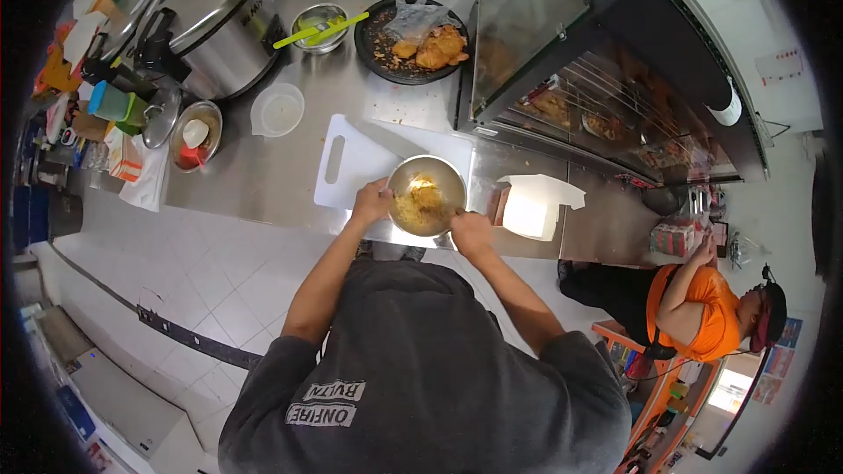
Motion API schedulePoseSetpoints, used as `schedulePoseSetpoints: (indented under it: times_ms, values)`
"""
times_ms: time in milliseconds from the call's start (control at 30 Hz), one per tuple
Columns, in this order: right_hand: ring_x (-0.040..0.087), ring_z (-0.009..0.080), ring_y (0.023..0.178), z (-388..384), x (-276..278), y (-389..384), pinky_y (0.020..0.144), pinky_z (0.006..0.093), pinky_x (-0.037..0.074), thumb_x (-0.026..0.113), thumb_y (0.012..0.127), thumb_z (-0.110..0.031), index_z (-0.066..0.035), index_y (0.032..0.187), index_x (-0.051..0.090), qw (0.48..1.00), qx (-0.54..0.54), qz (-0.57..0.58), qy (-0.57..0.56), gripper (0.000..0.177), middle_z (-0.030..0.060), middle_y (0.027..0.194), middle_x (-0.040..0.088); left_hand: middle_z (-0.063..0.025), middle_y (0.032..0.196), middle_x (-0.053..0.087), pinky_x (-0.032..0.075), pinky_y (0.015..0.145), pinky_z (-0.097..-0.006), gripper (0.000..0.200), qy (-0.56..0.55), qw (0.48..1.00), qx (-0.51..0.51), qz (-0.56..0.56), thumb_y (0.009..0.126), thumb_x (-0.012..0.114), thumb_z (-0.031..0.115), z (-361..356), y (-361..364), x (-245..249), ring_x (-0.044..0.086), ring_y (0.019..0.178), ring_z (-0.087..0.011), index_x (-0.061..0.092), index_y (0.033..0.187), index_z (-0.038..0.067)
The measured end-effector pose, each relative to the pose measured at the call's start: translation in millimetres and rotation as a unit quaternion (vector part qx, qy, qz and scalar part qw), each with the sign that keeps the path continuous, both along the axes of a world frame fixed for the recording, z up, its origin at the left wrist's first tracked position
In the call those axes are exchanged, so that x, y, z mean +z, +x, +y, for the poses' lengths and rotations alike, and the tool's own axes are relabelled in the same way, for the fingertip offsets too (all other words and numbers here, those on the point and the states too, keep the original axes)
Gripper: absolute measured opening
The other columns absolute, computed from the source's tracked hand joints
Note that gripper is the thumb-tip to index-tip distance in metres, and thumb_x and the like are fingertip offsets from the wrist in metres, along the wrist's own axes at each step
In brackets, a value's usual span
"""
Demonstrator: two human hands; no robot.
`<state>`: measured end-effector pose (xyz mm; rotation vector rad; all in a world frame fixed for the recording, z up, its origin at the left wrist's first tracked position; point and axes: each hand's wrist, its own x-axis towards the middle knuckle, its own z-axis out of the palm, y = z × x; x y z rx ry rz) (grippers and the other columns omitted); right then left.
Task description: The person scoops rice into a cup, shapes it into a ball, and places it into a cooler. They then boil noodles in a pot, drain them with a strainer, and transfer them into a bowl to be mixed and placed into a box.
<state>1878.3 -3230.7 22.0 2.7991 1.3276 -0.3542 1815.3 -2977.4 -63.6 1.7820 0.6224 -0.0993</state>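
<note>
I saw the left grip (373,202) curled around the left rim of the bowl (445,175), fingers closed on the metal edge. The right grip (471,230) sat at the bowl's lower right rim and touched it. Its fingers were bent, but I could not tell whether they held the rim, a tool or nothing.

The bowl was steel and stood upright between the two grips, with a heap of yellowish food (420,202) in it. It rested on the near right part of a white board (351,158), which lay flat on the steel surface (263,180). Just right of the bowl stood an open white carton (532,208), close to the right grip.

Farther back on the surface, a clear plastic cup (277,111) stood left of the board. Behind that were a small bowl with green utensils (318,28) and a black plate (373,53) carrying fried pieces and a plastic bag. A cooker (215,22) stood at the far left with a small dish (195,133) in front of it. A glass warmer (597,61) filled the right end. Beyond it, well apart from me, a person in orange (702,312) stood with arms folded.
</note>
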Motion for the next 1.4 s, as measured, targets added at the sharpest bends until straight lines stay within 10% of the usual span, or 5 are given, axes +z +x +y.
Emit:
schedulePoseSetpoints:
  times_ms: [200, 633, 833, 1200, 1400]
  values:
    - [0.069, 0.0393, 0.076, 33, 4, 10, 0.064, 0.0497, 0.054, 0.049, 0.090, -0.011, 0.001, 0.088, 0.068, 0.955, -0.280, -0.031, 0.095, 0.022, 0.0231, 0.084, 0.068, -0.0219, 0.086, 0.070, 0.058, 0.069, -0.0380, 0.040, 0.048, 0.998, 0.031, -0.040, 0.092, 0.058, 0.016, -21, -23, -2, 0.072, 0.074, -0.0280, 0.058, 0.129, 0.002]
    - [0.068, 0.0381, 0.074, 17, 26, 13, 0.067, 0.0488, 0.053, 0.052, 0.086, -0.012, -0.016, 0.097, 0.072, 0.989, -0.095, 0.079, 0.085, 0.022, 0.0214, 0.080, 0.069, -0.0160, 0.087, 0.070, 0.061, 0.058, -0.0328, 0.039, -0.035, 0.995, 0.065, -0.062, 0.095, 0.054, 0.012, -21, -26, 6, 0.069, 0.069, -0.0187, 0.054, 0.133, 0.003]
    - [0.068, 0.0375, 0.069, 17, 1, 4, 0.062, 0.0486, 0.053, 0.053, 0.086, -0.012, -0.003, 0.092, 0.067, 0.995, -0.091, -0.031, 0.016, 0.018, 0.0201, 0.071, 0.066, -0.0164, 0.085, 0.070, 0.059, 0.062, -0.0343, 0.034, -0.106, 0.989, 0.100, -0.002, 0.094, 0.055, 0.013, -22, -18, 20, 0.069, 0.067, -0.0215, 0.060, 0.127, 0.006]
    - [0.068, 0.0373, 0.071, 41, 6, 46, 0.062, 0.0470, 0.054, 0.057, 0.082, -0.014, -0.006, 0.082, 0.068, 0.984, -0.148, -0.031, 0.097, 0.014, 0.0191, 0.071, 0.067, -0.0165, 0.089, 0.070, 0.053, 0.080, -0.0434, 0.018, 0.206, 0.967, -0.137, 0.058, 0.086, 0.060, 0.022, 18, 18, 35, 0.067, 0.086, -0.0347, 0.071, 0.095, 0.010]
    - [0.068, 0.0355, 0.066, 28, 17, 39, 0.058, 0.0467, 0.053, 0.058, 0.081, -0.014, -0.006, 0.070, 0.067, 0.995, 0.036, -0.005, 0.091, 0.016, 0.0175, 0.070, 0.067, -0.0163, 0.094, 0.070, 0.053, 0.083, -0.0448, 0.021, 0.237, 0.949, -0.198, 0.067, 0.087, 0.057, 0.025, 25, 42, 36, 0.067, 0.091, -0.0346, 0.073, 0.099, 0.016]
